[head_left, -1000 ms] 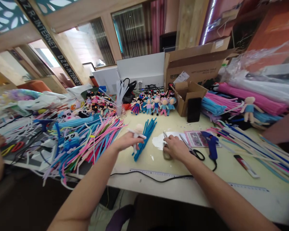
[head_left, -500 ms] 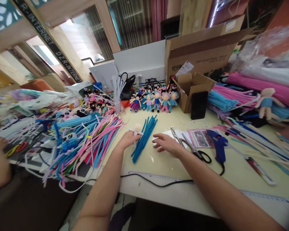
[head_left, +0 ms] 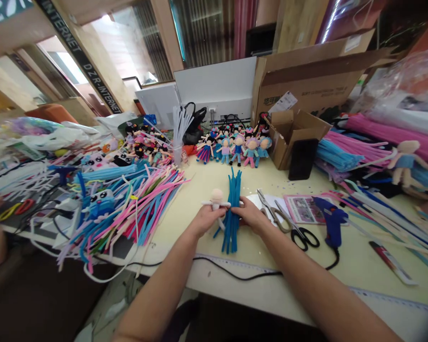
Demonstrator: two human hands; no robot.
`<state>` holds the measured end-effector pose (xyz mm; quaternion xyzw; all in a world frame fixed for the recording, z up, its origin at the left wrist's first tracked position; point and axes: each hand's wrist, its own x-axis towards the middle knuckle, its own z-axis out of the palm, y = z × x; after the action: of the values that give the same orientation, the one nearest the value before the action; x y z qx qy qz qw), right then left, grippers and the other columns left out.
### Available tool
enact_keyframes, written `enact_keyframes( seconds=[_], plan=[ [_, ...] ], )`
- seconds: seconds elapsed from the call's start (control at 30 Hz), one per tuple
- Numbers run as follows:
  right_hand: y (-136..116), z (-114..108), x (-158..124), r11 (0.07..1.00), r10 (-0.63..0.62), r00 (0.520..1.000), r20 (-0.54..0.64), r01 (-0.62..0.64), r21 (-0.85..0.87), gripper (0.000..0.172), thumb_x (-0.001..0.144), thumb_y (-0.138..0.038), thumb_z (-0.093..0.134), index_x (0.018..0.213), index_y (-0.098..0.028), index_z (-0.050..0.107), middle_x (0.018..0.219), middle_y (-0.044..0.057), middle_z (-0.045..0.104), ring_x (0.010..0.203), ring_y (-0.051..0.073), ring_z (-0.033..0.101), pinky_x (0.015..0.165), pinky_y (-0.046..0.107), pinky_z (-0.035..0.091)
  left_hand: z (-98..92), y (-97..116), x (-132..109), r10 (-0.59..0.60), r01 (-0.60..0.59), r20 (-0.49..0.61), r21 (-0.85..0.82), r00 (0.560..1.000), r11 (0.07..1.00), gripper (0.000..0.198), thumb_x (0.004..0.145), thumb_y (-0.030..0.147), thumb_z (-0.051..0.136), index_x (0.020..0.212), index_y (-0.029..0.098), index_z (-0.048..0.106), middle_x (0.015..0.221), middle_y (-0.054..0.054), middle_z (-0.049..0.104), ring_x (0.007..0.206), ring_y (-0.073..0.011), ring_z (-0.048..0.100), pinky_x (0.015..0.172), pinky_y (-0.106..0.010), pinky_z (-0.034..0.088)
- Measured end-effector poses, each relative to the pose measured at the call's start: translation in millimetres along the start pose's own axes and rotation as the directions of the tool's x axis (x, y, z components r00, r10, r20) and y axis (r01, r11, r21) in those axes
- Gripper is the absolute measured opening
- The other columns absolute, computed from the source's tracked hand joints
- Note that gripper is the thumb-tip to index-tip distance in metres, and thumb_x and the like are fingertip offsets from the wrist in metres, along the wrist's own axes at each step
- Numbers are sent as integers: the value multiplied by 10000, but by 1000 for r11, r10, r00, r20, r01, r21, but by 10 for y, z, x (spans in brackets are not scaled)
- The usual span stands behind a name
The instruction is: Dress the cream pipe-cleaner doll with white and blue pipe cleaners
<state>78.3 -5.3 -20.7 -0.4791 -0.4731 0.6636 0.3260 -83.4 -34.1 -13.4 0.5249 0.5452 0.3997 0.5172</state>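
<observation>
White capitals reading "INTERNET" and, further down, "DZR-INTERNET" are borne by the dark slanting strip (head_left: 79, 54) at upper left. On the large cardboard box (head_left: 306, 78), Chinese characters starting with "悠可" are printed, beside smaller Latin lettering in which "SOFT" can be made out. Print on the white label (head_left: 283, 102) and pink-edged card (head_left: 303, 209) cannot be read.

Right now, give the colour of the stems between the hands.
The stems are teal blue; head view.
</observation>
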Motion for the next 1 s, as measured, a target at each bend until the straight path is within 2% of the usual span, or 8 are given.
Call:
enact_keyframes(
  seconds=[0.1, 0.17, 0.27, 0.4, 0.53, 0.7, 0.8, 1.0],
  plan=[
    [16, -12, -4, 1000, 4, 1000, -4, -4, 10, 375, 720, -165, 567, 1086, -207, 496, 805, 9, 683, 605, 145, 638, 475, 228, 493, -9, 33, 11, -42, 41, -8, -118, 999, 992, 325, 702, 294, 633, 975, 120, 661, 942, -99, 685, 918, -213, 625, 781, -328, 491],
    [6, -20, -6, 1000, 2, 1000, -19, -2, -16, 351, 724, -143, 533, 1069, -204, 510, 787, 6, 681, 614, 141, 637, 491, 222, 493, -44, 69, 9, -84, 80, -39, -101, 996, 992, 316, 693, 301, 648, 950, 116, 662, 944, -108, 684, 909, -218, 634, 733, -315, 500],
    [-32, -28, -26, 999, 6, 999, -32, -7, -41, 295, 740, -171, 527, 1034, -197, 532, 788, 14, 666, 625, 144, 635, 479, 216, 481, -143, 124, -4, -128, 125, -81, -50, 988, 991, 276, 693, 323, 654, 880, 120, 660, 889, -102, 684, 827, -209, 649, 643, -289, 500],
    [-87, -42, -56, 997, -1, 999, -38, -2, -72, 323, 772, -234, 523, 1094, -216, 522, 895, 30, 657, 681, 149, 637, 494, 228, 497, -272, 259, -15, -106, 100, -113, -58, 988, 993, 264, 702, 366, 644, 813, 126, 639, 798, -74, 679, 684, -168, 646, 609, -284, 512],
    [-104, -76, -57, 987, -6, 998, -65, -4, -161, 408, 792, -239, 494, 1199, -232, 482, 1016, 51, 634, 701, 137, 625, 499, 223, 497, -239, 419, 8, -67, 67, -7, 27, 998, 997, 278, 718, 375, 628, 796, 110, 647, 767, -81, 683, 605, -151, 631, 598, -284, 512],
    [-51, -143, -60, 965, -53, 995, -84, 30, -261, 430, 810, -243, 477, 1240, -232, 464, 1148, 85, 604, 736, 150, 637, 499, 233, 503, -157, 379, -8, -121, 105, 142, 113, 982, 988, 269, 687, 328, 671, 864, 125, 677, 860, -93, 717, 759, -203, 670, 722, -319, 515],
    [-4, -126, -41, 921, -144, 988, -54, 114, -373, 417, 817, -227, 461, 1233, -238, 494, 1196, 76, 594, 778, 156, 641, 561, 255, 524, -216, 282, -103, -163, 148, 153, 107, 975, 983, 286, 697, 345, 671, 886, 132, 689, 900, -99, 719, 835, -207, 665, 764, -304, 498],
    [-16, 64, 62, 840, -252, 968, -6, 216, -498, 379, 794, -201, 508, 1164, -242, 580, 1115, 49, 654, 917, 196, 625, 770, 318, 513, -385, 268, -325, -144, 134, 143, 76, 979, 988, 298, 738, 418, 623, 735, 124, 672, 673, -75, 668, 641, -168, 623, 623, -261, 461]
  ],
)
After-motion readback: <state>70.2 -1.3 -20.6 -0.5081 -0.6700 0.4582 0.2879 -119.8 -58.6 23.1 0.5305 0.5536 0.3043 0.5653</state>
